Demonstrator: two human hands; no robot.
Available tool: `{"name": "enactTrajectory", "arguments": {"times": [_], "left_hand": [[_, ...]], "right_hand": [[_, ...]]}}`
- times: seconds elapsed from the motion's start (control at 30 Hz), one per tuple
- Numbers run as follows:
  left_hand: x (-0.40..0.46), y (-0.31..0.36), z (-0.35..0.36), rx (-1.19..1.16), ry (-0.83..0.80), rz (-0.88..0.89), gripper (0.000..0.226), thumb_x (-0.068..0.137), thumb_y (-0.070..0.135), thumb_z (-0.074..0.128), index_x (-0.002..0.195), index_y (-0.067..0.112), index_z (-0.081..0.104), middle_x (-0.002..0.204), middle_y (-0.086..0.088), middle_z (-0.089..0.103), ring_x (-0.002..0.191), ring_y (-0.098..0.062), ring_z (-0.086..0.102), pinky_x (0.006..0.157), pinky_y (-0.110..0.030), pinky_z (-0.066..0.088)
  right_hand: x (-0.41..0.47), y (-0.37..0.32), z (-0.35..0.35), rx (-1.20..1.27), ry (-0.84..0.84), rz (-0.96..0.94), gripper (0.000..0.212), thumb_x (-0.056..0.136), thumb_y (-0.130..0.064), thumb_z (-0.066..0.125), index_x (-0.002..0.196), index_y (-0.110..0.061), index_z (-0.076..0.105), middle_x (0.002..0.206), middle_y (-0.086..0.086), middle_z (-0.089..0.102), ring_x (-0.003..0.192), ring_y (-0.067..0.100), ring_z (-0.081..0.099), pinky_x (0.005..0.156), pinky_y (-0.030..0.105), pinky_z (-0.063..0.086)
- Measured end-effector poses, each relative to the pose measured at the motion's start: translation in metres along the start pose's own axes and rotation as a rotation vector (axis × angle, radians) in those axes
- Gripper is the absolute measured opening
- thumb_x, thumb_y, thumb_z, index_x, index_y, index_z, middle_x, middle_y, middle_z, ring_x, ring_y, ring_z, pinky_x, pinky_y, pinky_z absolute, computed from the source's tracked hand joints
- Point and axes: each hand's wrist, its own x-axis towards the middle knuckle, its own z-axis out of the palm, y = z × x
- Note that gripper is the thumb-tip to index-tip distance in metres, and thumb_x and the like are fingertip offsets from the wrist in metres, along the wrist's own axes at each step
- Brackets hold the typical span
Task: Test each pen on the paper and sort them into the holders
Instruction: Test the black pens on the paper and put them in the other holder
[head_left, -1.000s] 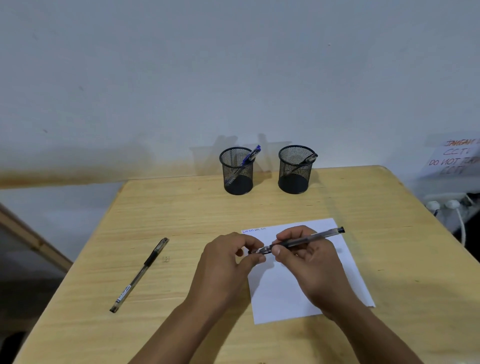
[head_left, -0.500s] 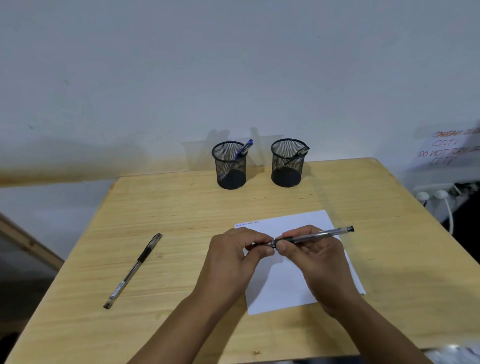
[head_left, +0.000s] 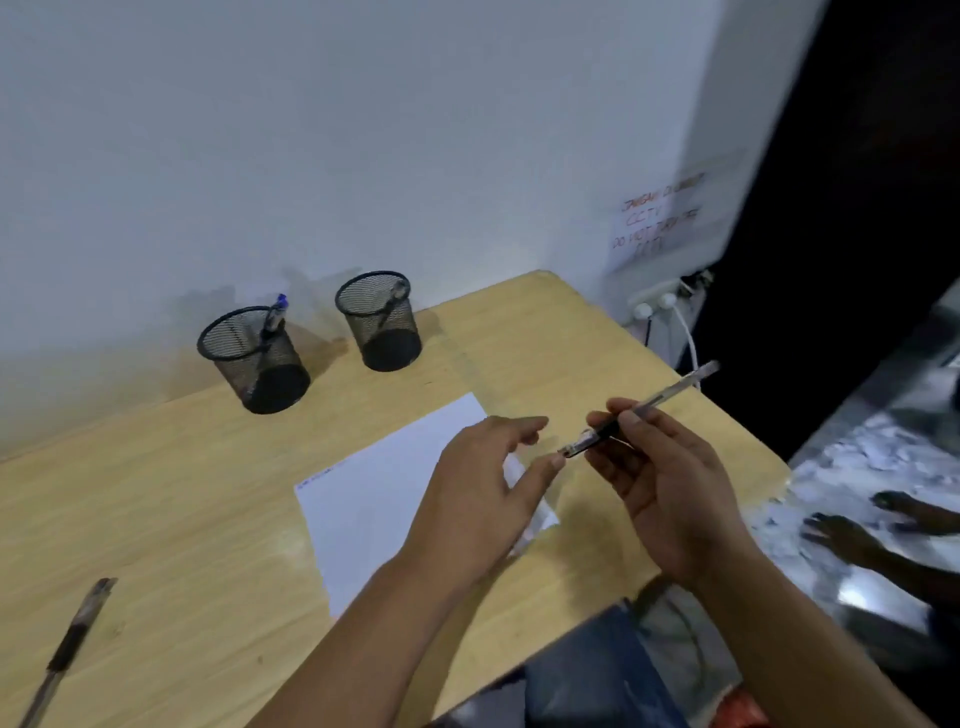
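Observation:
My right hand (head_left: 670, 483) grips a clear-barrelled pen (head_left: 660, 400) by its dark grip, held in the air over the table's right side, off the paper. My left hand (head_left: 488, 499) hovers over the right part of the white paper (head_left: 374, 499) with its fingers spread and its thumb tip just at the pen's near end. Two black mesh holders stand at the back. The left holder (head_left: 254, 364) has a blue-capped pen (head_left: 275, 312) in it and the right holder (head_left: 382, 327) a dark pen (head_left: 393, 297). Another pen (head_left: 72, 639) lies at the lower left.
The wooden table (head_left: 182, 493) ends close to my right hand. Beyond that edge are wall sockets with a white cable (head_left: 660, 306), a paper notice (head_left: 660, 218) on the wall, and a person's feet (head_left: 883, 525) on the floor.
The view has swung right and tilted. My right hand carried the pen up and to the right, off the paper. My left hand let go of the pen's end and spread its fingers.

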Motion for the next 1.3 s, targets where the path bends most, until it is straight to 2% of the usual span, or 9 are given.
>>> {"name": "enactTrajectory", "arguments": {"times": [0.2, 0.33, 0.47, 0.7, 0.9, 1.07, 1.13, 1.23, 1.3], "left_hand": [[0.026, 0.03, 0.083, 0.164, -0.302, 0.238, 0.049, 0.091, 0.048, 0.057, 0.133, 0.023, 0.058, 0.132, 0.003, 0.058, 0.124, -0.015, 0.049, 0.102, -0.017, 0.03], [0.037, 0.04, 0.134, 0.377, -0.457, 0.405, 0.072, 0.09, 0.059, 0.035, 0.146, 0.015, 0.041, 0.156, -0.005, 0.035, 0.145, -0.025, 0.027, 0.119, -0.034, 0.018], [0.042, 0.038, 0.147, 0.549, -0.469, 0.487, 0.072, 0.094, 0.056, 0.01, 0.152, 0.017, 0.027, 0.162, -0.002, 0.018, 0.149, -0.026, 0.013, 0.12, -0.043, 0.017], [0.041, 0.04, 0.147, 0.583, -0.501, 0.477, 0.067, 0.097, 0.054, 0.012, 0.153, 0.019, 0.024, 0.163, 0.0, 0.014, 0.15, -0.023, 0.009, 0.121, -0.042, 0.013], [0.041, 0.04, 0.147, 0.561, -0.508, 0.46, 0.067, 0.096, 0.055, 0.011, 0.154, 0.022, 0.02, 0.163, 0.002, 0.011, 0.15, -0.021, 0.006, 0.121, -0.041, 0.011], [0.041, 0.039, 0.147, 0.548, -0.506, 0.452, 0.066, 0.097, 0.054, 0.012, 0.154, 0.022, 0.019, 0.164, 0.002, 0.01, 0.151, -0.021, 0.004, 0.122, -0.041, 0.009], [0.041, 0.039, 0.147, 0.547, -0.507, 0.449, 0.067, 0.096, 0.055, 0.012, 0.154, 0.022, 0.018, 0.164, 0.003, 0.01, 0.151, -0.02, 0.003, 0.122, -0.04, 0.008], [0.041, 0.041, 0.147, 0.542, -0.507, 0.45, 0.067, 0.096, 0.055, 0.012, 0.154, 0.022, 0.018, 0.164, 0.003, 0.009, 0.151, -0.02, 0.003, 0.122, -0.039, 0.007], [0.04, 0.041, 0.147, 0.531, -0.505, 0.449, 0.067, 0.096, 0.054, 0.013, 0.154, 0.021, 0.018, 0.164, 0.003, 0.009, 0.151, -0.02, 0.003, 0.121, -0.038, 0.006]], "right_hand": [[-0.018, -0.04, -0.1, 0.062, 0.287, -0.094, 0.018, 0.098, -0.006, 0.05, 0.098, -0.009, 0.067, 0.082, 0.005, 0.074, 0.076, 0.016, 0.071, 0.069, 0.025, 0.06], [-0.036, -0.028, -0.177, 0.016, 0.527, -0.089, 0.016, 0.098, -0.004, 0.052, 0.099, -0.006, 0.068, 0.083, 0.009, 0.073, 0.075, 0.019, 0.069, 0.076, 0.031, 0.056], [-0.059, 0.016, -0.251, -0.072, 0.724, 0.025, 0.014, 0.098, -0.003, 0.052, 0.099, -0.004, 0.067, 0.083, 0.011, 0.068, 0.067, 0.017, 0.065, 0.069, 0.03, 0.051], [-0.095, 0.103, -0.332, -0.05, 0.998, 0.357, 0.013, 0.095, -0.005, 0.059, 0.102, 0.004, 0.065, 0.078, 0.014, 0.063, 0.065, 0.024, 0.061, 0.06, 0.033, 0.051], [-0.103, 0.123, -0.346, -0.06, 1.039, 0.496, 0.026, 0.095, -0.002, 0.056, 0.117, 0.01, 0.06, 0.08, 0.012, 0.061, 0.069, 0.025, 0.061, 0.07, 0.036, 0.054], [-0.105, 0.119, -0.343, 0.054, 1.025, 0.531, 0.034, 0.103, -0.003, 0.033, 0.13, 0.011, 0.049, 0.113, 0.025, 0.06, 0.087, 0.035, 0.062, 0.072, 0.03, 0.057], [-0.104, 0.12, -0.344, 0.087, 1.061, 0.504, 0.037, 0.101, -0.003, 0.039, 0.133, 0.016, 0.047, 0.124, 0.037, 0.059, 0.099, 0.04, 0.066, 0.068, 0.032, 0.057], [-0.103, 0.123, -0.341, 0.091, 1.004, 0.511, 0.042, 0.102, -0.002, 0.037, 0.138, 0.017, 0.04, 0.14, 0.041, 0.042, 0.11, 0.042, 0.065, 0.091, 0.038, 0.054], [-0.1, 0.124, -0.34, 0.0, 1.005, 0.506, 0.035, 0.098, -0.001, 0.049, 0.129, 0.014, 0.052, 0.122, 0.035, 0.061, 0.095, 0.039, 0.067, 0.095, 0.046, 0.051]]}}
